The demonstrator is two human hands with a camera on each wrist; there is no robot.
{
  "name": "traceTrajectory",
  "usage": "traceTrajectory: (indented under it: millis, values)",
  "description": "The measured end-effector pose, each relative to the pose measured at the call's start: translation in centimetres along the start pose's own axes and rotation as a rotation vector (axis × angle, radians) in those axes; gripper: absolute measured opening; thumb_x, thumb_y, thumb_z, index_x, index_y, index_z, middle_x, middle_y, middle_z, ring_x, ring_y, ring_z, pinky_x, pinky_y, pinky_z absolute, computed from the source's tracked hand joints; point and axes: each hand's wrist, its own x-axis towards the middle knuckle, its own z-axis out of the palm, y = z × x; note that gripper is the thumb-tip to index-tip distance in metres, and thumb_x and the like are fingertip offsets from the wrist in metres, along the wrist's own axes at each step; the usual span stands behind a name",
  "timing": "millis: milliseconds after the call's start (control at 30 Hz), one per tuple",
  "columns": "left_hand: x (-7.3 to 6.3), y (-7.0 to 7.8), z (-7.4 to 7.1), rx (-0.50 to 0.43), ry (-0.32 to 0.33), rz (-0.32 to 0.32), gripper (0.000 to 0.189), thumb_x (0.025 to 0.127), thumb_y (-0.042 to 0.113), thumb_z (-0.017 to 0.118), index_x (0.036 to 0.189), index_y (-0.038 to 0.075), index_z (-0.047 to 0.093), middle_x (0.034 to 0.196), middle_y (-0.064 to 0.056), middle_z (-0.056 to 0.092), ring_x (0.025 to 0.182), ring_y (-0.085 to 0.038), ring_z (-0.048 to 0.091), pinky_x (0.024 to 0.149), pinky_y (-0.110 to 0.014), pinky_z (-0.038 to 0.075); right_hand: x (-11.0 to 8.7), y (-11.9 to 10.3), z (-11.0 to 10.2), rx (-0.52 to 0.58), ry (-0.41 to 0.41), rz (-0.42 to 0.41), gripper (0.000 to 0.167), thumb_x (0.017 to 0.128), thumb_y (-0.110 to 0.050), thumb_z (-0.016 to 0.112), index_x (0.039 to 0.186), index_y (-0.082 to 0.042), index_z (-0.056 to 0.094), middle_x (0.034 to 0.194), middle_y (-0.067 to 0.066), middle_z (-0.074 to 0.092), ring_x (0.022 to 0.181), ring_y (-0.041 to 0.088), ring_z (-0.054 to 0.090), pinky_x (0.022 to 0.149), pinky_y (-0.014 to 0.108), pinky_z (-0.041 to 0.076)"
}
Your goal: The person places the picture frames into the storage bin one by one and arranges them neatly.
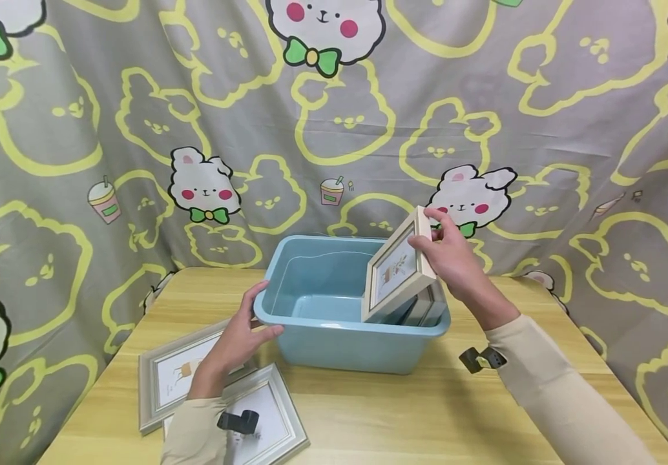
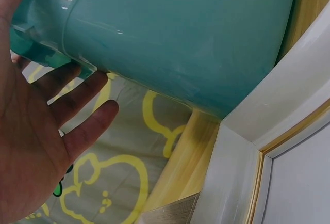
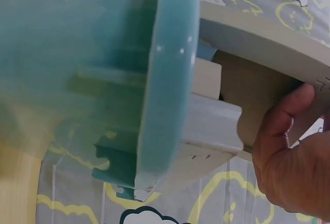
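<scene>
A light-blue plastic tub (image 1: 345, 349) sits on the table. My left hand (image 1: 241, 339) holds its near left corner, thumb at the front rim and forefinger on the left rim; in the left wrist view the other fingers (image 2: 87, 126) spread loosely by the rim. My right hand (image 1: 450, 255) grips the upper end of a cream picture frame (image 1: 400, 268) with a plant print. Tilted, that frame has its lower end inside the tub's right part. More frames (image 1: 427, 307) stand beneath it at the tub's right end; the right wrist view shows their edges (image 3: 211, 126) above the rim.
Left of the tub, a grey-beige picture frame (image 1: 154, 387) lies on the wooden table (image 1: 380, 413), partly under my left forearm. A silver-white frame (image 1: 287, 410) overlaps it nearer to me. A patterned grey curtain (image 1: 345, 97) hangs closely behind the table and along its sides.
</scene>
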Motion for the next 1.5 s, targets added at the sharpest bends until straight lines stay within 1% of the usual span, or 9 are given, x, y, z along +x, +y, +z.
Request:
traceTrajectory:
  millis: [133,300,567,700,800,933,1067,1233,1500]
  values:
    - [0.1,0.0,0.1,0.002,-0.001,-0.005,0.086,0.085,0.021,0.073,0.151,0.029,0.019,0.145,-0.019,0.040,0.125,-0.041,0.050,0.100,-0.059,0.042,0.5,0.2,0.2,-0.084,-0.025,0.013,0.068,0.096,-0.025,0.054,0.154,-0.019,0.018,0.118,0.021,0.045,0.100,0.034,0.065,0.070,0.036,0.059]
    - [0.1,0.0,0.2,0.006,-0.002,-0.011,0.086,0.085,0.021,0.073,0.151,0.029,0.019,0.146,-0.019,0.040,0.125,-0.040,0.050,0.100,-0.058,0.043,0.9,0.4,0.3,-0.117,-0.039,0.026,0.069,0.096,-0.028,0.053,0.154,-0.020,0.017,0.123,0.024,0.046,0.100,0.035,0.065,0.070,0.037,0.059]
    - [0.0,0.2,0.1,0.001,0.002,-0.015,0.086,0.085,0.020,0.073,0.151,0.029,0.019,0.145,-0.019,0.041,0.125,-0.040,0.050,0.100,-0.056,0.043,1.5,0.8,0.6,-0.168,-0.045,0.045,0.070,0.094,-0.026,0.054,0.153,-0.021,0.017,0.119,0.023,0.048,0.096,0.032,0.066,0.068,0.036,0.059]
    - [0.0,0.1,0.1,0.004,0.001,-0.020,0.086,0.085,0.022,0.074,0.151,0.029,0.019,0.146,-0.018,0.041,0.126,-0.038,0.050,0.101,-0.056,0.043,1.8,0.6,1.0,-0.240,-0.035,0.063,0.069,0.093,-0.024,0.050,0.153,-0.020,0.017,0.117,0.020,0.050,0.093,0.030,0.067,0.065,0.034,0.059]
    - [0.1,0.2,0.1,0.001,0.000,-0.026,0.086,0.085,0.022,0.074,0.150,0.030,0.019,0.146,-0.017,0.041,0.126,-0.038,0.049,0.101,-0.057,0.043,2.0,0.5,1.2,-0.340,-0.031,0.065,0.067,0.092,-0.025,0.048,0.153,-0.019,0.020,0.118,0.018,0.054,0.092,0.028,0.067,0.063,0.032,0.058]
    - [0.1,0.3,0.1,-0.002,0.000,-0.032,0.086,0.084,0.023,0.074,0.150,0.030,0.019,0.146,-0.018,0.041,0.128,-0.038,0.049,0.102,-0.057,0.042,2.1,0.2,1.5,-0.515,-0.029,0.049,0.065,0.092,-0.029,0.048,0.152,-0.018,0.024,0.118,0.017,0.059,0.087,0.025,0.067,0.058,0.028,0.054]
    - [0.1,0.4,0.1,-0.003,0.000,-0.037,0.086,0.084,0.023,0.074,0.150,0.030,0.019,0.146,-0.017,0.041,0.128,-0.038,0.048,0.102,-0.057,0.042,2.3,0.3,1.9,-0.629,-0.032,0.001,0.066,0.092,-0.030,0.050,0.151,-0.014,0.027,0.121,0.016,0.059,0.087,0.025,0.063,0.061,0.030,0.050]
    - [0.1,0.3,0.1,-0.006,0.001,-0.030,0.086,0.084,0.023,0.074,0.151,0.030,0.019,0.147,-0.017,0.040,0.128,-0.038,0.048,0.102,-0.058,0.042,2.7,0.6,2.5,-0.689,-0.029,-0.057,0.062,0.091,-0.027,0.053,0.147,-0.008,0.034,0.116,0.016,0.061,0.088,0.027,0.062,0.066,0.032,0.051]
    - [0.1,0.3,0.1,0.000,0.002,-0.036,0.087,0.084,0.024,0.074,0.151,0.031,0.018,0.146,-0.017,0.041,0.128,-0.038,0.048,0.102,-0.058,0.042,2.5,0.9,3.6,-0.739,-0.030,-0.048,0.055,0.092,-0.026,0.054,0.142,-0.008,0.039,0.106,0.015,0.063,0.081,0.025,0.065,0.054,0.026,0.050]
